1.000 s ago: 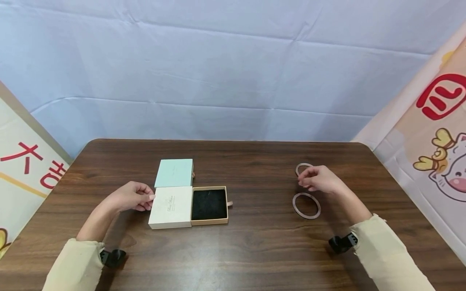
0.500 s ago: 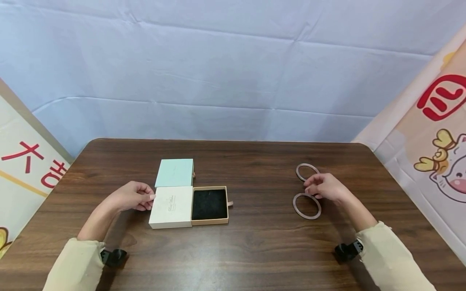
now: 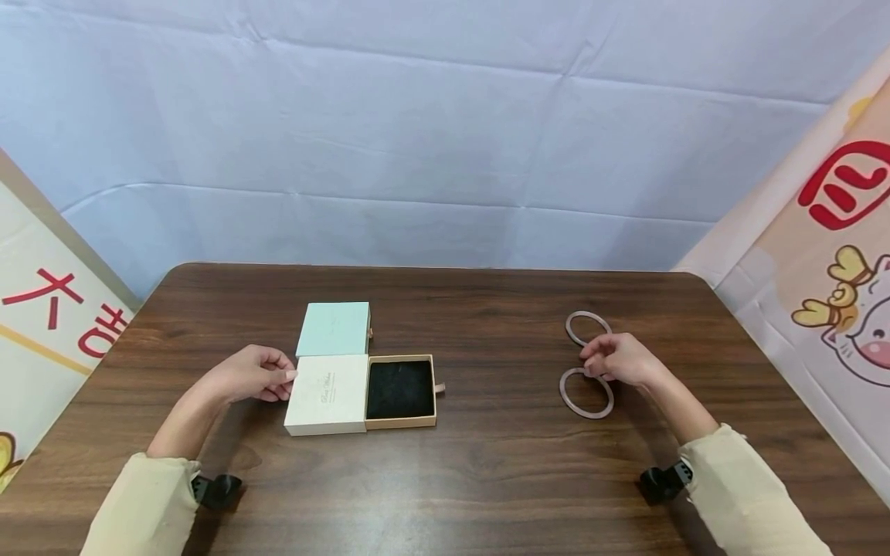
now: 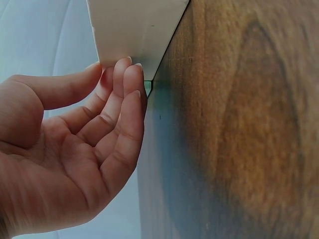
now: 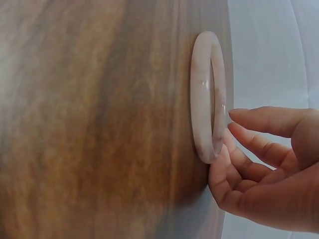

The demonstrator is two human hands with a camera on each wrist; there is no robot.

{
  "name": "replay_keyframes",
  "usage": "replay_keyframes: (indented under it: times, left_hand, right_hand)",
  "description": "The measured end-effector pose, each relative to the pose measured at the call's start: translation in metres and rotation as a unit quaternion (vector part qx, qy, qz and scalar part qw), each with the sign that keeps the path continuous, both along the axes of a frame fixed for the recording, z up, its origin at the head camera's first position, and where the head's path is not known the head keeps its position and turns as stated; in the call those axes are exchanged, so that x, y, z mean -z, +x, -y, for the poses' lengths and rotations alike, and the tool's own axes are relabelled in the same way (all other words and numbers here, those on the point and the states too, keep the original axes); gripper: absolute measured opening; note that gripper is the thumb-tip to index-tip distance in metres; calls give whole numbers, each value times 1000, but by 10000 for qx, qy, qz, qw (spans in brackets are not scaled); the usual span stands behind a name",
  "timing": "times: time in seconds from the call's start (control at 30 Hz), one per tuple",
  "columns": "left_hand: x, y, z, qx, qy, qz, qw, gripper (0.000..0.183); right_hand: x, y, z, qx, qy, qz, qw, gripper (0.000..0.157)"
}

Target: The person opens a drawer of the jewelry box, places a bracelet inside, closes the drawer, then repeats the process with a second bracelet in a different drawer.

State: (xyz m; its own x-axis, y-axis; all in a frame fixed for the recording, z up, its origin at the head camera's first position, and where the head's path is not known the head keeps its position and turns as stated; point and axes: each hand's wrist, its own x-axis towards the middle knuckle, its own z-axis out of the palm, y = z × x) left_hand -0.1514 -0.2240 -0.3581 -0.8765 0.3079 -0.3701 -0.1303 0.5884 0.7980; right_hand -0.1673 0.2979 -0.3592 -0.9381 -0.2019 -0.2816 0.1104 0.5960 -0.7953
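A white drawer-style gift box (image 3: 325, 395) lies on the table with its drawer (image 3: 399, 390) slid out to the right, showing a black cushion. My left hand (image 3: 253, 376) holds the left edge of this box, thumb at the top edge and fingertips against its side (image 4: 132, 35). My right hand (image 3: 619, 360) hovers low over the far side of the nearer pale bangle (image 3: 565, 398), which lies flat. In the right wrist view, loosely bent fingers (image 5: 234, 169) are at the bangle's (image 5: 201, 99) end, touching or almost touching, and the thumb tip is apart from it.
Behind the white box, close against it, lies a closed mint-green gift box (image 3: 334, 328). A second bangle (image 3: 572, 330) lies beyond the right hand, partly hidden by it. The brown wooden table (image 3: 480, 479) ends at a pale cloth backdrop (image 3: 445, 154).
My right hand has moved from the farther bangle toward the nearer one and slightly right, then settled there. The left hand and both boxes have stayed in place.
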Motion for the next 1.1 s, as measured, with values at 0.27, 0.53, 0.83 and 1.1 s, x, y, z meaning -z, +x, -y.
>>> replay_keyframes:
  times: [0.27, 0.53, 0.83, 1.1]
  left_hand:
    - [0, -1, 1, 30, 55, -4, 10000, 13]
    - [1, -1, 1, 16, 104, 13, 9999, 14]
    - [4, -5, 6, 133, 249, 0, 9996, 17]
    - [0, -2, 0, 1, 76, 43, 10000, 13]
  right_hand:
    - [2, -1, -1, -20, -200, -53, 9998, 24]
    - [5, -1, 1, -113, 198, -277, 9994, 20]
    - [6, -2, 2, -114, 528, -396, 9978, 18]
    - [5, -1, 2, -127, 774, -381, 9962, 15]
